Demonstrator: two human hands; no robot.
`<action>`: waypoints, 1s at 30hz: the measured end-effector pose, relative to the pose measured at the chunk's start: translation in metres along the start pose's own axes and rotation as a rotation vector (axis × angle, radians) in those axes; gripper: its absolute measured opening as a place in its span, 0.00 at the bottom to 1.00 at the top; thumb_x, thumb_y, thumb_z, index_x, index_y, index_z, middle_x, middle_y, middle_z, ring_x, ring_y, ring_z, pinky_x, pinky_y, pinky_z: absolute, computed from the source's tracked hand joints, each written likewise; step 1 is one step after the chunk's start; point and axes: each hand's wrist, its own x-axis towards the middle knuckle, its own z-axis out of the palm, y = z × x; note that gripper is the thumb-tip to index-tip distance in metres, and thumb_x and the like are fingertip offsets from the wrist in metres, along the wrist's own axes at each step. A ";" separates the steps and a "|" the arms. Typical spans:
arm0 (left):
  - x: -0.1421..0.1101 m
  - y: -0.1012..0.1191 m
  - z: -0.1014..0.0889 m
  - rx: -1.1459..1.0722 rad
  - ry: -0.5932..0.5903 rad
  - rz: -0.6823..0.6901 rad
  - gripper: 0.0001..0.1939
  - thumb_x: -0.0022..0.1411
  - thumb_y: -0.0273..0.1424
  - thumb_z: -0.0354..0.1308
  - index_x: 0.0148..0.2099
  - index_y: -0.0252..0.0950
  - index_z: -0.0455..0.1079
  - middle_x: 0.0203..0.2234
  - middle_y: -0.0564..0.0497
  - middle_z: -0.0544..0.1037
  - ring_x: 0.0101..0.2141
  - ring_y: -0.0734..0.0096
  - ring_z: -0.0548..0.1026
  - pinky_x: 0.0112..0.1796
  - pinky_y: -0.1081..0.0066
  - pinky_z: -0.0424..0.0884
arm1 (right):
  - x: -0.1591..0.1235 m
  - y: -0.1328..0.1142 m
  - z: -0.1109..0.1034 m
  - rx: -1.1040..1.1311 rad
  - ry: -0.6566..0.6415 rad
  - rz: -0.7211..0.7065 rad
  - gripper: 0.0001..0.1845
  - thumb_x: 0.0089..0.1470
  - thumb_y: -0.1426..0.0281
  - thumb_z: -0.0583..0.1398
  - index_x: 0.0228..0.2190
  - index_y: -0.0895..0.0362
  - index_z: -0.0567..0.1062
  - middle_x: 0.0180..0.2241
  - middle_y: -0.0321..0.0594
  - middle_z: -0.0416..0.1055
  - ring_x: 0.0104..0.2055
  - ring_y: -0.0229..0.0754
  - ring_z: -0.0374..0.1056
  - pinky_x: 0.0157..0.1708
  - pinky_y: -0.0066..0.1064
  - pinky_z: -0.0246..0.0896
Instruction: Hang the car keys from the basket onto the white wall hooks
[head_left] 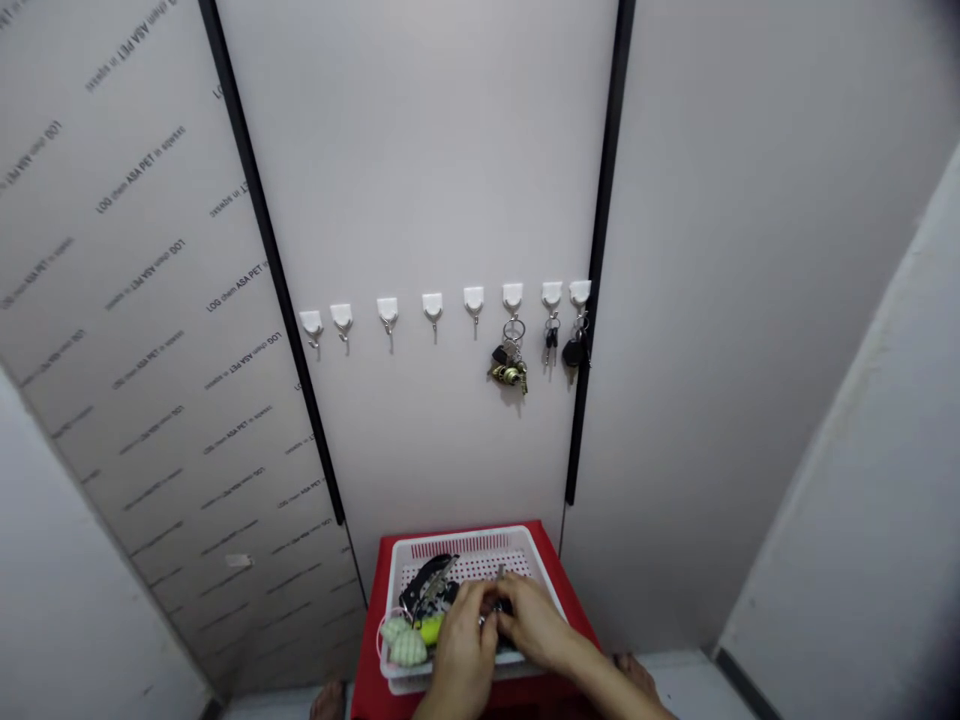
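My left hand [466, 635] and my right hand [534, 620] meet over a white plastic basket [534, 545]. Both have their fingers curled in a pinch around small dark keys [504, 606], mostly covered by the fingers. A short grey metal piece pokes up above my right fingertips. Left of my hands, the basket holds a dark heap of keys [435, 590], a bright yellow-green item [430, 629] and a pale green checked soft charm [407, 645]. My hands hide the basket's front right part.
The basket stands on a red-covered stool [373, 645] before a grey panel. Several white hooks [432, 305] line the panel. The three rightmost carry a brass-coloured key bunch [511, 372], small black keys [551, 340] and a black-headed key [572, 353]. Black vertical strips [600, 230] flank the panel.
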 end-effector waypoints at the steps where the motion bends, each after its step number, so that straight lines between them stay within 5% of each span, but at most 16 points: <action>1: 0.000 -0.001 0.000 -0.004 0.000 0.000 0.15 0.46 0.24 0.41 0.38 0.34 0.62 0.34 0.47 0.67 0.36 0.70 0.64 0.39 0.70 0.59 | 0.000 0.000 0.001 0.013 0.009 -0.003 0.15 0.35 0.77 0.49 0.27 0.57 0.70 0.29 0.40 0.67 0.34 0.39 0.60 0.34 0.26 0.51; 10: 0.003 -0.001 -0.003 0.058 0.023 -0.137 0.20 0.45 0.24 0.42 0.44 0.29 0.57 0.42 0.43 0.64 0.43 0.69 0.60 0.44 0.69 0.54 | 0.000 0.000 0.003 0.149 0.219 -0.001 0.06 0.40 0.74 0.49 0.21 0.58 0.66 0.24 0.38 0.65 0.29 0.36 0.59 0.30 0.25 0.51; 15: 0.002 -0.001 -0.002 0.113 -0.063 -0.167 0.24 0.44 0.25 0.43 0.48 0.27 0.54 0.45 0.44 0.61 0.46 0.70 0.58 0.46 0.71 0.51 | -0.004 0.002 0.000 0.262 0.352 -0.026 0.09 0.46 0.68 0.45 0.21 0.58 0.60 0.20 0.36 0.61 0.23 0.35 0.56 0.25 0.25 0.51; 24: -0.001 0.002 0.000 0.136 -0.051 -0.169 0.28 0.44 0.27 0.45 0.51 0.28 0.49 0.49 0.45 0.56 0.48 0.70 0.54 0.47 0.72 0.49 | -0.009 -0.003 -0.003 0.243 0.365 -0.119 0.09 0.47 0.69 0.46 0.20 0.59 0.60 0.24 0.38 0.60 0.28 0.36 0.55 0.29 0.27 0.50; 30: 0.004 0.005 0.005 0.020 -0.021 -0.167 0.19 0.44 0.27 0.47 0.42 0.31 0.60 0.40 0.45 0.66 0.42 0.67 0.62 0.43 0.70 0.55 | -0.010 -0.008 -0.007 0.339 0.315 -0.097 0.10 0.46 0.68 0.46 0.19 0.59 0.60 0.19 0.35 0.59 0.23 0.34 0.54 0.25 0.25 0.50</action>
